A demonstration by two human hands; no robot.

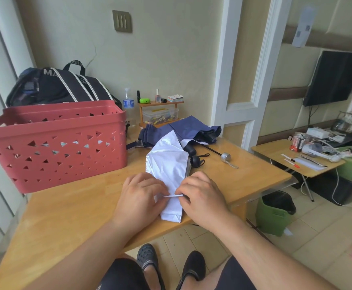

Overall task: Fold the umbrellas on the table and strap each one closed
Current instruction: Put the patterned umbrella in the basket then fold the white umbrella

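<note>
White umbrella (168, 164): folded flat, lying on worktop (70, 208) near its front edge, lengthwise away from viewer; narrow end toward the front edge, wider pleated end toward the back.
Strap (172, 196): thin white band drawn across the white umbrella's lower part, between both hands.
Left hand (141, 197): resting on the umbrella's left side, fingers curled, tips pinching the strap's left end.
Right hand (202, 198): on the umbrella's right side, fingers curled, tips pinching the strap's right end.
Navy umbrella (185, 128): loose, unfolded cloth heaped behind the white one, touching its far end; dark handle (190, 150) and wrist loop just beside the white cloth on the right.
Silver knob (226, 158): on a thin dark rod, lying on worktop right of the umbrellas.
Basket (54, 143): red, perforated with triangles, left half of worktop.
Bag (54, 84): dark with white stripes, behind basket.
Small shelf (160, 109): at back against the wall, bearing bottles and a clear box.
Bin (275, 214): green, on floor right of worktop.
</note>
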